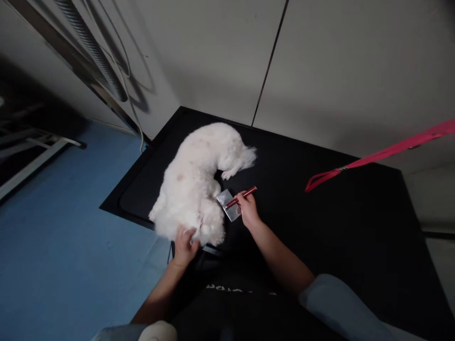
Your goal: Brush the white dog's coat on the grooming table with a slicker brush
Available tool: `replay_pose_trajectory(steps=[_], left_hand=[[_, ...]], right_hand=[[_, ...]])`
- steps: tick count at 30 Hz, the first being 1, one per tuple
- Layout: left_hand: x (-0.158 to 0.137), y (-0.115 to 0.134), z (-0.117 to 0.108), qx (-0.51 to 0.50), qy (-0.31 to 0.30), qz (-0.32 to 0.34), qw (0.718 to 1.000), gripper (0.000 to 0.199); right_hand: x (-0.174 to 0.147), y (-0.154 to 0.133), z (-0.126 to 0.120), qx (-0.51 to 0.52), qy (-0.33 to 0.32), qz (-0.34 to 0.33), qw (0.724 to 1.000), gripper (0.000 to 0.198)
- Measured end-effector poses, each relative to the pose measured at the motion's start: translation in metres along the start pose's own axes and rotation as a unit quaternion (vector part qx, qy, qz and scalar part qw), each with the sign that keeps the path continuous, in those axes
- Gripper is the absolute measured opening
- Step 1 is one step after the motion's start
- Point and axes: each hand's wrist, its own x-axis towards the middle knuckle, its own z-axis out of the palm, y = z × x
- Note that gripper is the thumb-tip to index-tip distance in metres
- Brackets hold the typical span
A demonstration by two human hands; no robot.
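A white dog [194, 177] lies curled on the left part of a black table [313, 237], its back bowed toward the left. Its near end sits right at the table's near-left edge, where some fur shows against the blue floor [71, 265]; its far end is set in from the back edge, which runs along the pale wall [320, 66]. The left hand [185, 247] rests on the near end, fingers bent into the coat; whether they pinch any fur, I cannot tell. The right hand [248, 209] is closed around the red handle of a brush [232, 203], whose metal plate is at the dog's inner side, touching or just beside the fur. To the right of that hand, a broad stretch of tabletop runs to the far right edge, with a pink strap [387, 151] hanging over its back part
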Motion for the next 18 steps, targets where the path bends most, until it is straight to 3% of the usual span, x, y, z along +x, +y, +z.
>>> replay_pose_trajectory(steps=[4, 6, 9, 13, 15, 17, 18], left_hand=[[0.009, 0.019, -0.008, 0.027, -0.027, 0.040, 0.998, 0.015], [0.013, 0.026, -0.012, 0.027, -0.044, 0.069, 0.996, 0.015], [0.018, 0.035, -0.017, 0.032, -0.064, 0.099, 0.993, 0.015], [0.022, 0.050, -0.019, 0.046, -0.083, 0.076, 0.993, 0.016], [0.024, 0.057, -0.019, 0.053, -0.095, 0.068, 0.992, 0.018], [0.026, 0.061, -0.019, 0.059, -0.108, 0.071, 0.990, 0.019], [0.026, 0.063, -0.019, 0.057, -0.111, 0.073, 0.989, 0.018]], right_hand=[[0.000, 0.000, -0.002, -0.011, -0.094, 0.038, 0.995, 0.043], [0.004, -0.002, -0.003, -0.022, -0.062, 0.039, 0.997, 0.043], [0.008, -0.007, -0.005, -0.025, 0.001, -0.024, 0.999, 0.040], [0.005, -0.004, 0.002, -0.039, -0.115, 0.009, 0.993, 0.039], [0.006, -0.003, 0.010, -0.024, -0.100, 0.034, 0.994, 0.042], [0.009, -0.004, 0.018, -0.011, -0.076, 0.009, 0.997, 0.043], [0.011, -0.006, 0.022, -0.013, -0.095, -0.006, 0.995, 0.043]])
